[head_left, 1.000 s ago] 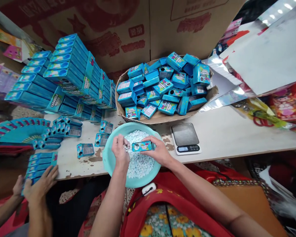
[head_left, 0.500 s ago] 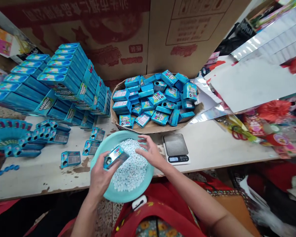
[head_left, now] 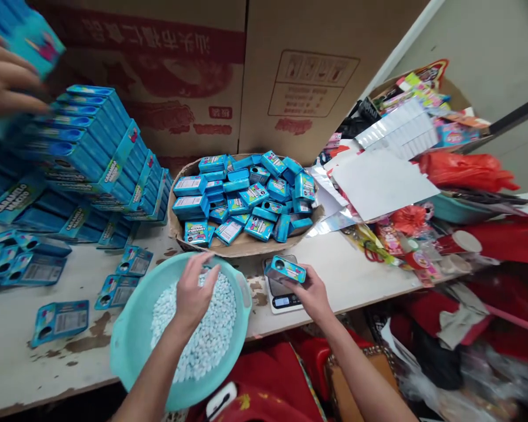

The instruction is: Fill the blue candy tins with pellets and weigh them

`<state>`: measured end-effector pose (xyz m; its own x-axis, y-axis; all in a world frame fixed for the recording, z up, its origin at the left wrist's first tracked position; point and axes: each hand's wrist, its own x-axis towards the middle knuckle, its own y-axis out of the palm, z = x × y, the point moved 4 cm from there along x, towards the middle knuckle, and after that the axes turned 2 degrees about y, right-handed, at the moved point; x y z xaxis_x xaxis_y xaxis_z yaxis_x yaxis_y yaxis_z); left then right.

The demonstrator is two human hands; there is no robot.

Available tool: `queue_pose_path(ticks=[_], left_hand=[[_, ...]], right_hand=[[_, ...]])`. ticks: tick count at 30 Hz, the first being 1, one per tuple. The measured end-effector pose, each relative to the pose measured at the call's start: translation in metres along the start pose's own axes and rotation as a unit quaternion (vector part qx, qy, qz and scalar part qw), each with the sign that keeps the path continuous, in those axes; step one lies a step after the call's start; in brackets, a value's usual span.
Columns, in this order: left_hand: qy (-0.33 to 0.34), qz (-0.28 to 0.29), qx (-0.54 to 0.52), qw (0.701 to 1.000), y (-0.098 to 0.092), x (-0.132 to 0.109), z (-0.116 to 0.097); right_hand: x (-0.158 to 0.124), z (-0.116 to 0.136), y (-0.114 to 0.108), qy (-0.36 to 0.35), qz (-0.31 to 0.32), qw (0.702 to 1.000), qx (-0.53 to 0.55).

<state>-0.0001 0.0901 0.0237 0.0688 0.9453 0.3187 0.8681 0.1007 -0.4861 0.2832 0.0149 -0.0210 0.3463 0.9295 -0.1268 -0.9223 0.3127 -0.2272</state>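
My right hand (head_left: 314,296) grips a small blue candy box (head_left: 289,269), its round opening showing, at the digital scale (head_left: 283,301). The box covers much of the scale's plate; whether it rests there I cannot tell. Over the turquoise basin (head_left: 129,346) my left hand (head_left: 193,296) is open, fingers apart, above the pale candies (head_left: 202,346). A small dark bit shows near its fingertips, too unclear to name.
Behind the basin stands a cut-down carton (head_left: 246,249) heaped with blue boxes. Stacked blue packs (head_left: 110,158) rise at left, where another person's hand (head_left: 9,76) holds a pack. Flat boxes (head_left: 61,321) lie left of the basin. White sheets (head_left: 378,181) and wrappers crowd the right.
The candy box has passed from my left hand to my right, which moved right to the scale. My left hand is now over the candies. Another person's hand has appeared at upper left. The view shifted right.
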Motion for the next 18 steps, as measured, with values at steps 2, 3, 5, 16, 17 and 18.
queue_pose_path(ticks=[2,3,5,16,17,18], left_hand=[[0.095,0.047,0.035,0.994,0.041,0.037,-0.015],[0.124,0.079,0.064,0.987,0.065,0.055,-0.021],[0.145,0.134,0.133,0.971,0.115,0.089,-0.03],[0.22,0.177,0.234,0.93,0.204,0.154,-0.063],[0.237,0.159,0.211,0.935,0.187,0.148,-0.072],[0.251,0.148,0.181,0.939,0.168,0.139,-0.082]], right_hand=[[0.011,-0.031,-0.017,0.008,-0.039,0.999,0.009],[0.016,-0.045,-0.021,0.011,-0.05,0.999,0.01],[0.022,-0.068,-0.023,0.015,-0.06,0.998,0.005],[0.004,0.011,-0.073,-0.165,-0.164,0.96,-0.155],[0.005,0.032,-0.075,-0.199,-0.173,0.95,-0.166],[0.008,0.053,-0.073,-0.229,-0.174,0.941,-0.178]])
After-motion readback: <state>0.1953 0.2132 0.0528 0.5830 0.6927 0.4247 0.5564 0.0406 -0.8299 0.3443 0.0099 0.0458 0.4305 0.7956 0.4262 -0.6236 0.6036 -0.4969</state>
